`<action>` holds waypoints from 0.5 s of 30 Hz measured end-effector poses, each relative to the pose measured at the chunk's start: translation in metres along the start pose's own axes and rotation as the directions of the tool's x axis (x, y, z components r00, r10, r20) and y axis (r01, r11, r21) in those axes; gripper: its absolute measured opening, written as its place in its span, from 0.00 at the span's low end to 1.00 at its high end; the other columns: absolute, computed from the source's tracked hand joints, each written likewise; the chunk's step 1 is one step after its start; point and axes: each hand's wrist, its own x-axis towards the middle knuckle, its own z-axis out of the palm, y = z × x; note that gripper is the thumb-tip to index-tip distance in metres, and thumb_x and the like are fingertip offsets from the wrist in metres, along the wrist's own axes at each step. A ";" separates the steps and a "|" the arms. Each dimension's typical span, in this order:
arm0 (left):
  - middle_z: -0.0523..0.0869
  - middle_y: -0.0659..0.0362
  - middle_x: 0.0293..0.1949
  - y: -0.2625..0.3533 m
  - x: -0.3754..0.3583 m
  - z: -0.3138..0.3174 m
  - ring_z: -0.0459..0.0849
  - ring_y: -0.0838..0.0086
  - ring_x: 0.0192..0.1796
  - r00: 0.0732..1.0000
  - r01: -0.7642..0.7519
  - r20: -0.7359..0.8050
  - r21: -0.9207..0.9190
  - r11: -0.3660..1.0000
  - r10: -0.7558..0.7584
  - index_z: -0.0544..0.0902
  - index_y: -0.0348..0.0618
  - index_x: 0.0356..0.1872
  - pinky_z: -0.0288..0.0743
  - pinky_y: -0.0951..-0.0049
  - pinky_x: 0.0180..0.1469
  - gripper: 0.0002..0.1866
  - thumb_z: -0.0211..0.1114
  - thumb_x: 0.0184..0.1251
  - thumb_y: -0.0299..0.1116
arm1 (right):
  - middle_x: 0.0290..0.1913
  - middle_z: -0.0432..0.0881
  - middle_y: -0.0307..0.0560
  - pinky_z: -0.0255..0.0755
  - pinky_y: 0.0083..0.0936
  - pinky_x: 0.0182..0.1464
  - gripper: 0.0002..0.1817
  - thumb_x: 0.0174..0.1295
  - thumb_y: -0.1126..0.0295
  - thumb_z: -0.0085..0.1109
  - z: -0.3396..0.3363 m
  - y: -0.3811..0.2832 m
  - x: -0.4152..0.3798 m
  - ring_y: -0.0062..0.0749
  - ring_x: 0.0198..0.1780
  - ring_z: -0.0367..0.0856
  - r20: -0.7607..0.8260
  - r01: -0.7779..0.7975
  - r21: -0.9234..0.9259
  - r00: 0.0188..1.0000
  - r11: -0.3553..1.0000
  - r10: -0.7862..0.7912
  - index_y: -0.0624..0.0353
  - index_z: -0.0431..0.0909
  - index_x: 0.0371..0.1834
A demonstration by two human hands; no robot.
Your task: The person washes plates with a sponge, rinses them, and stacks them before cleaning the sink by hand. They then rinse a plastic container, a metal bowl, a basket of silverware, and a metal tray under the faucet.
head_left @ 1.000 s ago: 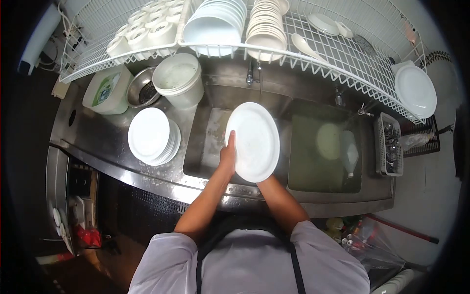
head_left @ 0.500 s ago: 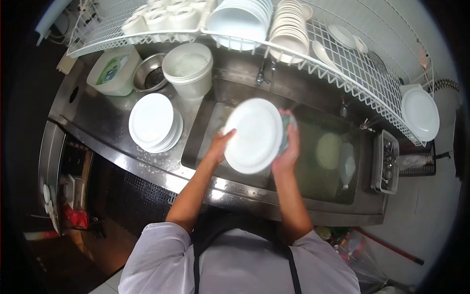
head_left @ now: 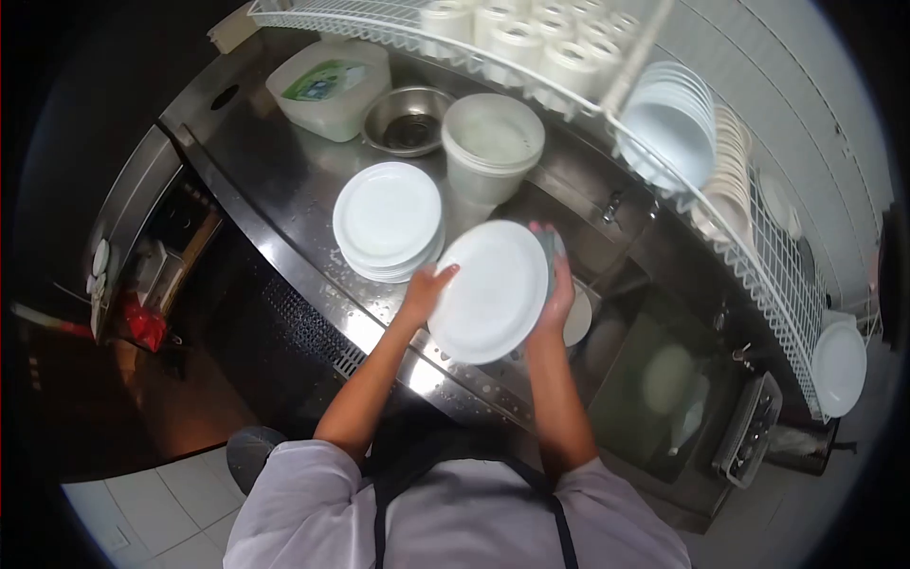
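Note:
A white plate [head_left: 488,292] is held up over the near edge of the sink, its face toward me. My left hand [head_left: 427,294] grips its left rim, thumb on top. At the right rim my right hand [head_left: 557,294] presses a greenish sponge, mostly hidden behind the plate, with its fingers wrapped round. Left of the plate a stack of white plates [head_left: 387,213] stands on the steel counter. A pale dish [head_left: 577,318] shows partly behind my right wrist, in the sink.
Behind the stack are a white bucket [head_left: 493,142], a steel bowl [head_left: 408,121] and a plastic tub [head_left: 327,85]. A wire rack [head_left: 654,156] of cups and bowls hangs above. Cloudy water fills the right basin [head_left: 645,398], with a cutlery basket [head_left: 749,431] beyond.
The view has turned left, so the counter and sink appear shifted right. Both hands still hold the plate, now nearer the plate stack.

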 end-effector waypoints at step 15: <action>0.85 0.34 0.46 -0.022 0.064 -0.164 0.84 0.43 0.51 0.675 -0.016 -0.731 0.121 0.992 0.100 0.79 0.29 0.54 0.75 0.51 0.55 0.25 0.63 0.71 0.45 | 0.57 0.81 0.70 0.70 0.45 0.64 0.23 0.74 0.59 0.48 0.007 0.056 0.301 0.60 0.59 0.80 0.464 0.418 -0.883 0.849 -0.214 -0.254 0.62 0.76 0.65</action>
